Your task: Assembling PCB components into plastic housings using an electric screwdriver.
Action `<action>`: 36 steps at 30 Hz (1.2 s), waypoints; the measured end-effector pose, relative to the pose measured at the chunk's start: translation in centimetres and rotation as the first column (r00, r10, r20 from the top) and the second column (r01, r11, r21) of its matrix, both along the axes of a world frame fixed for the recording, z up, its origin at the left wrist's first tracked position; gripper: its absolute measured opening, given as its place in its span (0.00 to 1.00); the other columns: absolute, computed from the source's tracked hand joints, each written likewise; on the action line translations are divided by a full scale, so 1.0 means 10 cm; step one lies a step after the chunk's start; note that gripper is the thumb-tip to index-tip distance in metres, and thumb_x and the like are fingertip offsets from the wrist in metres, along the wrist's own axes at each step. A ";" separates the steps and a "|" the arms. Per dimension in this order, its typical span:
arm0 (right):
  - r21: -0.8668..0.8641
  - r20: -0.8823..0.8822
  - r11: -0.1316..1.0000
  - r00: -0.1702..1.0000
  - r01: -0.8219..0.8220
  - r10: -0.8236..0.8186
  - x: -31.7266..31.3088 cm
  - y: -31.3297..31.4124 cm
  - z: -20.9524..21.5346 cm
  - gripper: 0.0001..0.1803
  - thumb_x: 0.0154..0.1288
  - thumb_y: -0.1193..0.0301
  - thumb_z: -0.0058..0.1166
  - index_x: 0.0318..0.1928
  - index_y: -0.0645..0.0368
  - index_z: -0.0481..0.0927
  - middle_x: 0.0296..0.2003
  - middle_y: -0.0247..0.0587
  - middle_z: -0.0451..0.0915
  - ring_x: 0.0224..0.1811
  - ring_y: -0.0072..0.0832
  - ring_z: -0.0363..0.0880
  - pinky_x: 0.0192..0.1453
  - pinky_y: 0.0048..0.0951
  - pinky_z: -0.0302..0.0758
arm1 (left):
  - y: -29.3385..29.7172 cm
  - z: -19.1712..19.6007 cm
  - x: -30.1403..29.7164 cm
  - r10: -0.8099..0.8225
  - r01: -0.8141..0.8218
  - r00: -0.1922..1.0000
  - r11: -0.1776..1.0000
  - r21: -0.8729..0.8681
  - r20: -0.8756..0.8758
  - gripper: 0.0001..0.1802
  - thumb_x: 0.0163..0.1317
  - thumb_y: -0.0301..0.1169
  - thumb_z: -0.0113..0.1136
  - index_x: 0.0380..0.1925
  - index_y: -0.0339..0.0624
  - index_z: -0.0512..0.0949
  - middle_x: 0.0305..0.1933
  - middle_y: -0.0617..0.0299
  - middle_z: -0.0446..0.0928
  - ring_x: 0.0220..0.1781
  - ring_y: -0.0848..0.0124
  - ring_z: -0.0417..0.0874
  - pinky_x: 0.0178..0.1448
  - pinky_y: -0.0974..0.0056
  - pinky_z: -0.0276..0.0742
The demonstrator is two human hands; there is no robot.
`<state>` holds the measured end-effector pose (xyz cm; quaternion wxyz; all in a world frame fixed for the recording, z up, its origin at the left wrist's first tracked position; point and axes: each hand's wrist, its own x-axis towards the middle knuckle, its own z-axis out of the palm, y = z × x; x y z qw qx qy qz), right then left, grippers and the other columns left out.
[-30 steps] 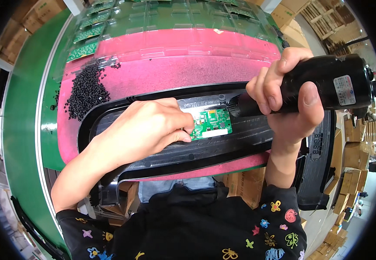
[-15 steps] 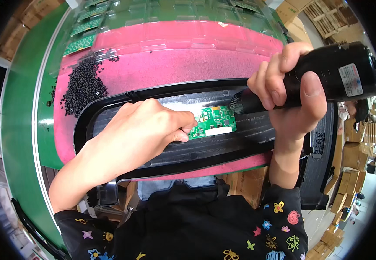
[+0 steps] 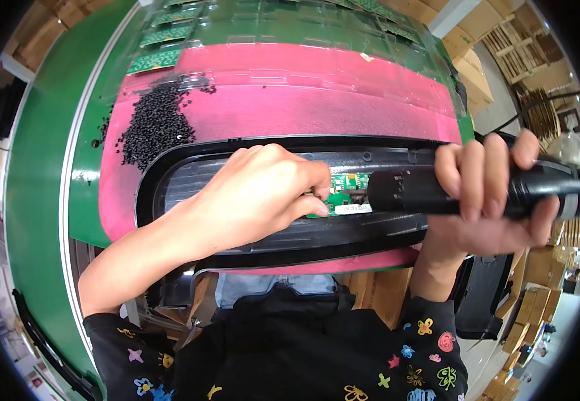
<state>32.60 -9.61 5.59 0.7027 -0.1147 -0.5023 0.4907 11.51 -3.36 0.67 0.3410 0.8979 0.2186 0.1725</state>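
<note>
A green circuit board (image 3: 338, 189) with a white strip lies inside a long black plastic housing (image 3: 236, 262). At the board's left end, the thumb and forefinger of my left hand (image 3: 266, 187) are closed on it and cover that end. My right hand (image 3: 487, 194) is wrapped round a thick black electric screwdriver (image 3: 410, 190), held nearly level. Its front end is over the board's right part and hides it; whether the tip touches a screw cannot be seen.
A pile of small black screws (image 3: 156, 123) sits on the pink mat (image 3: 290, 110), left of the housing's far side. Clear plastic trays (image 3: 283, 60) stand behind, with green boards (image 3: 155, 61) at their left. Another black housing (image 3: 484, 294) is at the lower right. Cardboard boxes (image 3: 534, 304) stand beyond.
The screwdriver has swung lower and its front end has come over the board's right part. The whole scene has shifted slightly right in view. My left hand stays at the board's left end.
</note>
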 end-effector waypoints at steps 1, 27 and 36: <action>0.008 -0.046 0.999 0.998 -0.042 0.043 -0.03 -0.03 0.02 0.20 0.61 0.54 0.54 0.43 0.55 0.67 0.18 0.25 0.68 0.15 0.15 0.64 0.29 0.22 0.63 | 0.00 0.00 0.01 0.010 -0.010 1.000 1.000 0.002 0.000 0.11 0.52 0.32 0.69 0.30 0.38 0.79 0.28 0.55 0.82 0.30 0.59 0.84 0.33 0.62 0.77; 0.032 -0.305 0.997 0.949 -0.067 0.074 -0.13 -0.15 0.11 0.15 0.58 0.63 0.58 0.37 0.56 0.67 0.14 0.28 0.71 0.11 0.15 0.69 0.22 0.19 0.70 | 0.00 0.00 0.03 -0.102 0.394 0.916 0.421 -0.817 0.389 0.07 0.56 0.12 0.59 0.35 0.28 0.80 0.36 0.55 0.82 0.37 0.72 0.82 0.43 0.68 0.79; 0.101 0.044 0.994 0.998 0.048 -0.052 -0.09 -0.08 0.04 0.22 0.63 0.52 0.52 0.45 0.55 0.67 0.20 0.25 0.68 0.17 0.16 0.67 0.28 0.23 0.64 | 0.05 0.05 0.05 0.112 -0.047 0.980 0.934 -0.354 0.164 0.05 0.58 0.22 0.62 0.34 0.32 0.82 0.28 0.59 0.83 0.26 0.78 0.81 0.31 0.71 0.77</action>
